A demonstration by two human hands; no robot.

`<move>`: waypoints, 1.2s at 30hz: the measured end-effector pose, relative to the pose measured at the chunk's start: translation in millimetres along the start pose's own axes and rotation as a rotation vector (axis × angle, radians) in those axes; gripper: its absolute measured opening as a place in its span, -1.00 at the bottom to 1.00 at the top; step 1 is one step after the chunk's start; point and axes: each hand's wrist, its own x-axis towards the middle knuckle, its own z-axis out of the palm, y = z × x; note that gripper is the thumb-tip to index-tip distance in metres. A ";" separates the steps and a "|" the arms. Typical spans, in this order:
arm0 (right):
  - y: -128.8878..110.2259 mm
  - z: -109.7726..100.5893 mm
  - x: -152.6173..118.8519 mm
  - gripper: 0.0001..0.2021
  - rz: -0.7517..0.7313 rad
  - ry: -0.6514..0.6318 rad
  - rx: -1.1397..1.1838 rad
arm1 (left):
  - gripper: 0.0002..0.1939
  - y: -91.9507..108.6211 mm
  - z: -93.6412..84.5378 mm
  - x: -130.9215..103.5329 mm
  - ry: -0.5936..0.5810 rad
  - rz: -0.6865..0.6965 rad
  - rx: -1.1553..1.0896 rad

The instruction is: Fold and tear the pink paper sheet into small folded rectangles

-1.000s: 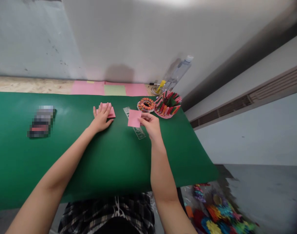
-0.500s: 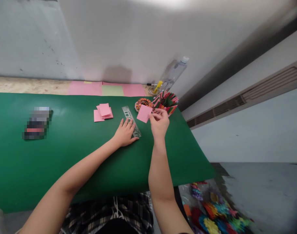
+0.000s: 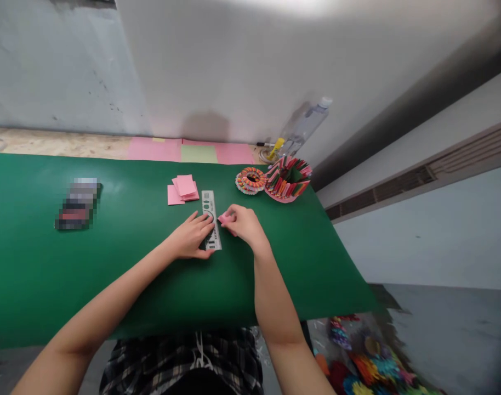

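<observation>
My left hand point(image 3: 193, 235) lies on a clear stencil ruler point(image 3: 211, 241), its fingers stretched out across it on the green table. Just right of the ruler, my right hand point(image 3: 245, 226) pinches a pink paper square point(image 3: 225, 218), which is mostly hidden under the fingers. Beyond my left hand sits a small loose stack of pink paper squares point(image 3: 185, 186). Farther back on the right are an orange-and-white folded-paper ring point(image 3: 250, 180) and a larger round piece of folded pink, red and green paper point(image 3: 289, 189).
A blurred-out phone-like object point(image 3: 78, 204) lies on the left of the green table point(image 3: 127, 274). Along the wall are pink sheets point(image 3: 155, 150), a yellow glue stick point(image 3: 277, 148), a black pen point(image 3: 266, 144) and a leaning clear bottle point(image 3: 306, 129). Colourful paper pieces point(image 3: 369, 362) lie on the floor at right.
My right hand has brought the pink square left and nearer, down beside the ruler. The ruler under my left hand has turned from slanted to nearly straight. The view has shifted slightly.
</observation>
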 end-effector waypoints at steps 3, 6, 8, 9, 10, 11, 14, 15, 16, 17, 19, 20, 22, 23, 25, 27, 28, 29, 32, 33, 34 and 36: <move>4.8 7.9 6.2 -0.79 0.027 -0.098 0.152 | -0.28 -2.6 3.0 -5.7 0.051 -0.017 -0.092; 10.6 16.6 12.1 -0.69 0.016 -0.127 0.199 | -0.27 -7.6 9.8 -9.3 0.123 0.000 -0.114; 13.1 21.8 14.1 -0.66 0.011 -0.155 0.209 | -0.28 -11.0 14.9 -11.3 0.175 0.018 -0.111; 13.5 23.6 14.5 -0.66 0.005 -0.175 0.212 | -0.29 -12.4 17.2 -12.2 0.201 0.027 -0.111; 13.4 24.6 14.6 -0.66 -0.002 -0.197 0.214 | -0.30 -13.7 19.1 -13.0 0.225 0.034 -0.112; 12.8 24.6 14.3 -0.65 -0.012 -0.218 0.212 | -0.31 -14.9 20.4 -13.6 0.248 0.040 -0.115; 9.6 19.8 12.2 -0.61 -0.032 -0.255 0.170 | -0.34 -18.4 20.9 -15.0 0.298 0.053 -0.113; 8.3 17.4 11.2 -0.60 -0.031 -0.254 0.140 | -0.34 -19.6 20.2 -15.4 0.304 0.057 -0.108; 7.0 15.0 10.1 -0.60 -0.027 -0.248 0.104 | -0.35 -20.9 19.3 -15.9 0.303 0.062 -0.103; 5.8 13.0 8.9 -0.61 -0.020 -0.241 0.067 | -0.36 -22.1 18.4 -16.5 0.298 0.067 -0.100; 3.7 10.7 6.9 -0.63 -0.009 -0.244 0.017 | -0.37 -24.5 17.1 -17.6 0.282 0.076 -0.104; 3.0 10.7 6.1 -0.63 -0.007 -0.254 0.010 | -0.37 -25.6 16.9 -18.0 0.274 0.077 -0.107; 2.4 12.5 5.7 -0.65 -0.007 -0.278 0.039 | -0.36 -27.0 17.7 -18.2 0.253 0.078 -0.099; 2.5 14.0 6.0 -0.65 -0.005 -0.286 0.072 | -0.36 -27.4 18.5 -17.8 0.239 0.079 -0.086; 2.6 17.4 7.3 -0.67 0.008 -0.294 0.165 | -0.33 -27.2 20.5 -16.4 0.202 0.085 -0.046; 1.4 20.2 8.4 -0.69 0.043 -0.305 0.291 | -0.32 -25.8 21.9 -14.5 0.160 0.094 0.003; -0.1 21.1 8.5 -0.70 0.069 -0.309 0.366 | -0.32 -24.8 22.0 -13.8 0.142 0.096 0.028; -2.2 21.7 8.3 -0.72 0.103 -0.312 0.445 | -0.33 -23.5 21.6 -13.2 0.129 0.097 0.052; -10.4 21.7 6.4 -0.80 0.210 -0.312 0.660 | -0.34 -20.2 18.5 -12.8 0.123 0.094 0.109; -12.7 21.3 5.6 -0.82 0.235 -0.312 0.702 | -0.34 -19.5 17.2 -13.0 0.127 0.092 0.120; -14.3 20.9 5.0 -0.84 0.250 -0.312 0.724 | -0.34 -19.0 16.3 -13.2 0.132 0.089 0.126; -14.9 20.1 4.4 -0.85 0.246 -0.304 0.715 | -0.35 -18.8 15.4 -13.6 0.132 0.082 0.120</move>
